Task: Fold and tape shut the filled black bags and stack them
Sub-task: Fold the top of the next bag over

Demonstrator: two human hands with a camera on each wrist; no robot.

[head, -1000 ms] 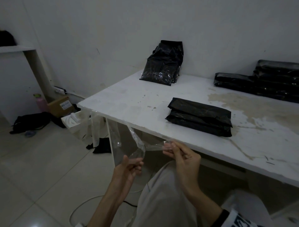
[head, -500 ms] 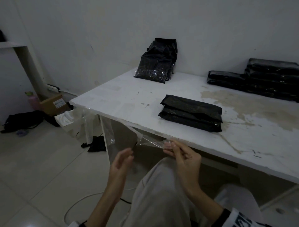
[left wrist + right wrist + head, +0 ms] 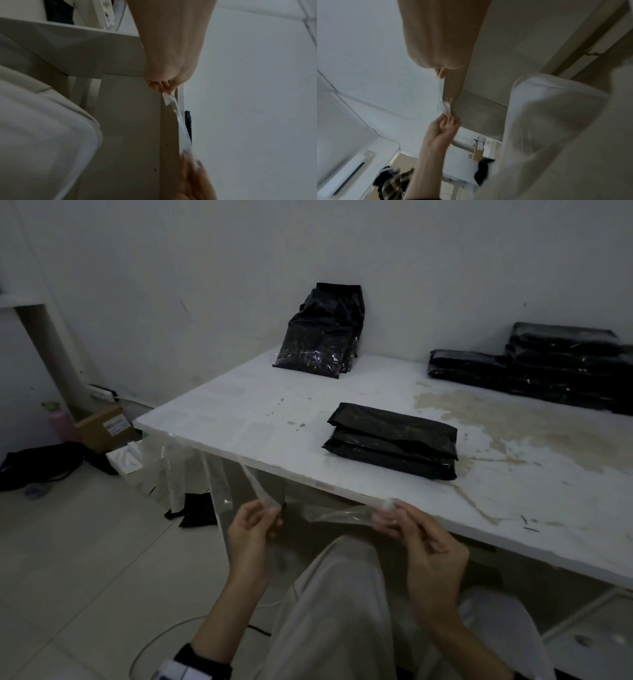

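While both hands work below the table edge, the grip centres on one strip of clear tape (image 3: 337,513).

Right hand (image 3: 419,546): thumb and fingertips (image 3: 387,520) pinched tight on one end of the tape, just in front of the table edge.

Left hand (image 3: 251,530): fingers (image 3: 270,513) curled and pinched on another strip (image 3: 255,486) that runs up to the table edge, where its upper end is stuck. The left wrist view shows the same pinch (image 3: 164,88) with clear tape (image 3: 178,112) stretching away from it. Whether the two hands hold one continuous piece or two separate pieces cannot be told.

More strips (image 3: 171,470) hang from the near edge, left of the hands.

Table (image 3: 239,412): white, stained, set against the wall.

Folded bag (image 3: 390,440): black, lying flat near the front edge, beyond the hands, untouched.

Unfolded bags (image 3: 320,333): black, glossy, propped against the wall at the back.

Stack (image 3: 548,364): folded black bags, several layers, at the back right of the table, well apart from the single folded bag.

Lap: light trousers (image 3: 339,604) under the hands.

Floor: pale tiles, with a cardboard box (image 3: 106,428), a pink bottle (image 3: 61,424) and dark cloth (image 3: 195,510) on them.
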